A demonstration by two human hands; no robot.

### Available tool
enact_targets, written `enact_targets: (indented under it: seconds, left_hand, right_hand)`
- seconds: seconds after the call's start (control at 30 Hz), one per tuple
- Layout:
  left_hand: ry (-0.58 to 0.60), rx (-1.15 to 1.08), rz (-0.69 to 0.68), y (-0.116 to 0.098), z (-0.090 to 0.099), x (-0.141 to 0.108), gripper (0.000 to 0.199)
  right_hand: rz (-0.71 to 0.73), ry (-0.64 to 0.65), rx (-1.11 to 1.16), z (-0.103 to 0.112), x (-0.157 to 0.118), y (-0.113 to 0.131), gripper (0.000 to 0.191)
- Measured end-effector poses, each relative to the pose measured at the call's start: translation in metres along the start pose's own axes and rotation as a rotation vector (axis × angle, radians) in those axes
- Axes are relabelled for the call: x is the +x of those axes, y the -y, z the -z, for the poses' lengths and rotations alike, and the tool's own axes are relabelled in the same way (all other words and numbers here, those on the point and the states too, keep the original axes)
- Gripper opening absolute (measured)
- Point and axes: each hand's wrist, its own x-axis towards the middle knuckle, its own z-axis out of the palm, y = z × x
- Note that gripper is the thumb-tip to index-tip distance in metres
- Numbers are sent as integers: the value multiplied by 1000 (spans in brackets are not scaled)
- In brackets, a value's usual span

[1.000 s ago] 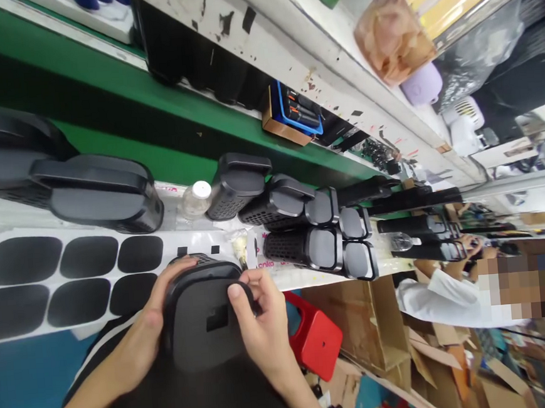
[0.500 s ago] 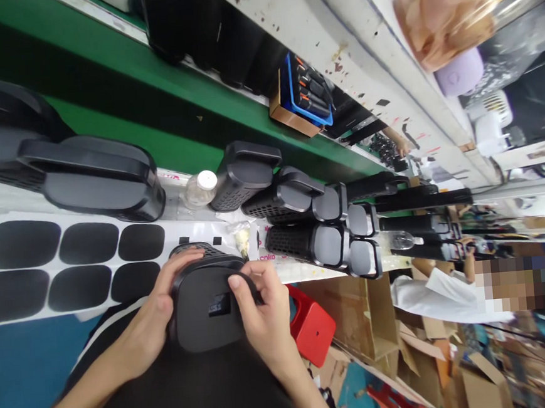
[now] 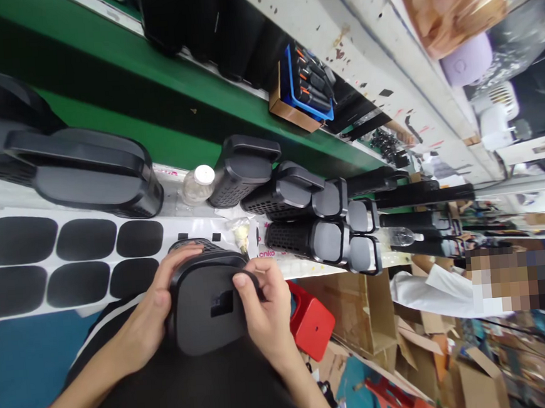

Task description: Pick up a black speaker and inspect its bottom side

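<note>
On my lap a black plastic housing (image 3: 182, 271) with a perforated side stands with its flat end toward me. A dark rounded-square sticker (image 3: 201, 326) lies over that end; a small rectangular cutout in it shows a dark window. My left hand (image 3: 156, 314) is wrapped round the housing's left side, fingers over the upper edge. My right hand (image 3: 267, 308) pinches the sticker's upper right corner between thumb and fingers, and that corner stands up from the housing. A white sheet (image 3: 53, 262) bearing several similar black stickers lies on the bench to the left.
Several finished-looking black housings with handles (image 3: 241, 169) stand along the bench. A clear bottle with a white cap (image 3: 198, 183) is between them. Behind are a green conveyor (image 3: 118, 109) and a blue tray (image 3: 308, 94). A red stool (image 3: 313, 326) and cardboard boxes (image 3: 351, 304) are right; a person in white sits beyond.
The view has shifted slightly. My right hand keeps its pinch on the sticker's corner, and my left hand stays on the housing. The small window looks darker now.
</note>
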Motion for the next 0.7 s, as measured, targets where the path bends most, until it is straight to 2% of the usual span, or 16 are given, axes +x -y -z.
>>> enact_targets:
  seconds: [0.2, 0.7]
  left_hand:
    - [-7, -4, 8, 1, 0, 0, 63]
    - [-17, -1, 6, 4, -1, 0, 64]
  right_hand:
    - [-4, 47, -54, 1, 2, 2, 12]
    - [-10, 51, -103, 1, 3, 5, 10]
